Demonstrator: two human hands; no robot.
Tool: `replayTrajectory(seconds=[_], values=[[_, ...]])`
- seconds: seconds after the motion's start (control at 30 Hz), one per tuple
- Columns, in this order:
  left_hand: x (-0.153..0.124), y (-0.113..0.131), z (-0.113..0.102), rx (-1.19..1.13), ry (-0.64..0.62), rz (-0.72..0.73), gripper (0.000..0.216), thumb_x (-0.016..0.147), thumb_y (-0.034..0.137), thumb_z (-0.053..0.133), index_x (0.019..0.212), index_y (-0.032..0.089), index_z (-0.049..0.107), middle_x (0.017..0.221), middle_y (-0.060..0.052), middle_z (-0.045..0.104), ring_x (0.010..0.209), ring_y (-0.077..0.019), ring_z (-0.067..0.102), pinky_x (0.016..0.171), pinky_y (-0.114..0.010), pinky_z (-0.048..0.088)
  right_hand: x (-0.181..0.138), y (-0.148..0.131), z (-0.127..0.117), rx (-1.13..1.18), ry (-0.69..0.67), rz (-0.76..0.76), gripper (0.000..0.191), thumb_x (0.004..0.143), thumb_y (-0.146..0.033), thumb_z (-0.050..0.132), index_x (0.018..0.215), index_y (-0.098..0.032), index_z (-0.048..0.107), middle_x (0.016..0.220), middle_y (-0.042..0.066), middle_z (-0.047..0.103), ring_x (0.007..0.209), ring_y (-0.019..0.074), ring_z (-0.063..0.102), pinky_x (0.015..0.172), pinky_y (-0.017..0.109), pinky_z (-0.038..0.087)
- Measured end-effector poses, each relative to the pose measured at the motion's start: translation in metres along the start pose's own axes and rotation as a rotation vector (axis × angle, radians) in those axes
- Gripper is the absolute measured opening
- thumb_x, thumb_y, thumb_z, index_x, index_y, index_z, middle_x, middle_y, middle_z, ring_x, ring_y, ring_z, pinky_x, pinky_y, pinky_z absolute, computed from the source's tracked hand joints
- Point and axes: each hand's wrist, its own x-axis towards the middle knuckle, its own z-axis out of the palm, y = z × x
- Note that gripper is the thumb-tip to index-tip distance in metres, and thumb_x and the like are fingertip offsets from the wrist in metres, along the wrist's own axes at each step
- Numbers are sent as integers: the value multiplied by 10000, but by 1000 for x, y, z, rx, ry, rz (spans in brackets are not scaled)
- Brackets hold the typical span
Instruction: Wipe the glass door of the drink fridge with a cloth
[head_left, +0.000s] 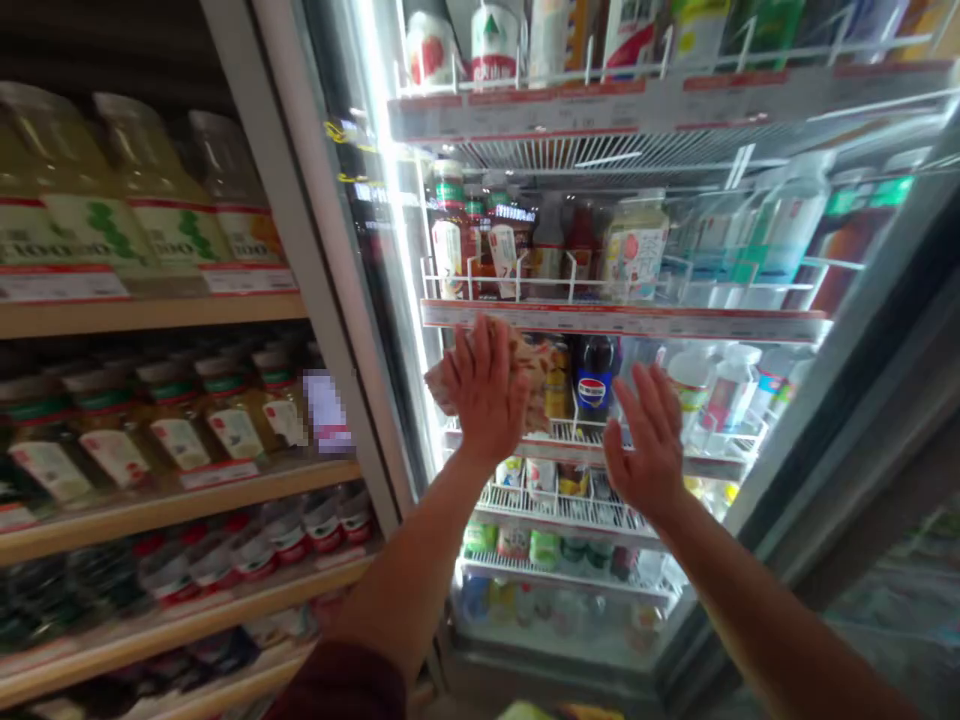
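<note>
My left hand (484,385) lies over a crumpled, patterned beige cloth (532,375), pressing it toward the glass front of a lit drinks fridge. The cloth shows on both sides of the fingers. To the right, my right hand (649,435) is raised in front of the same fridge with its fingers stretched and its thumb apart, holding nothing. Whether it touches the glass, I cannot tell. Between the two hands a dark cola bottle (595,380) with a blue label stands on a shelf behind the glass.
White wire fridge shelves (622,320) carry several bottles and cartons. On the left, wooden shelves (165,315) hold rows of juice bottles (172,200). A grey post (300,220) separates them from the fridge. The dark fridge door frame (847,400) slants along the right.
</note>
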Motion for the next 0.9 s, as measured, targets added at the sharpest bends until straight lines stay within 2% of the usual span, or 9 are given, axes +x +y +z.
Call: replayTrajectory(seconds=[0.13,0.23,0.3,0.4,0.5,0.57,0.67,0.77,0.9], values=[[-27,18,-2,-161,-116,-29,689,1152,281,258,1759,221,-62,1786,-73,237,1678,-229,100,1397,-523,195,28,-53,30,204,-182,-182,837,1012,-132,473,1749,-308,117,1711,48,435,1609,240,369,1304,480,399],[-33,9,-15,-297,-129,-120,650,1164,270,129,1733,237,-183,1773,-71,278,1632,-169,290,1360,-404,327,34,-71,56,173,-287,-143,725,1056,-203,441,1739,-230,200,1710,98,430,1620,241,345,1309,470,372],[-31,-9,-30,-373,-94,-100,615,1154,309,12,1725,258,-209,1796,-65,206,1636,-152,271,1319,-366,382,27,-75,69,61,-332,-84,650,1073,-257,468,1704,-208,319,1706,112,434,1623,254,337,1331,493,307],[-24,-46,-52,-331,-23,55,626,1153,440,27,1747,291,-103,1818,-59,117,1669,-187,161,1329,-408,339,12,-75,76,-93,-340,-66,566,1065,-328,550,1621,-261,475,1680,86,481,1620,287,337,1357,559,168],[-12,-82,-60,-190,3,183,648,1156,487,207,1755,257,112,1799,-101,207,1681,-250,116,1366,-507,202,15,-66,72,-185,-305,-86,425,1052,-357,601,1473,-303,620,1635,59,547,1620,305,333,1348,611,98],[-2,-97,-54,-114,-21,195,636,1144,451,291,1729,206,259,1772,-131,283,1682,-279,104,1371,-557,130,35,-56,66,-235,-305,-65,351,1049,-381,604,1381,-290,670,1643,60,537,1632,313,303,1339,633,118],[9,-102,-39,-79,-84,164,609,1114,424,391,1674,185,413,1747,-131,338,1680,-320,94,1366,-616,54,85,-39,56,-298,-256,55,418,1047,-413,565,1406,-207,627,1713,121,420,1654,334,236,1311,665,199],[9,-97,-30,-94,-113,126,609,1091,411,474,1663,203,447,1743,-109,347,1677,-335,89,1365,-631,18,123,-28,49,-341,-62,159,482,1064,-392,447,1418,-84,557,1730,232,335,1652,344,233,1294,638,263],[4,-95,-28,-82,-73,157,628,1093,397,499,1685,211,407,1751,-82,326,1675,-304,40,1374,-594,-7,112,-28,55,-306,48,128,459,1036,-335,374,1366,-69,552,1717,253,347,1649,322,247,1305,571,295]])
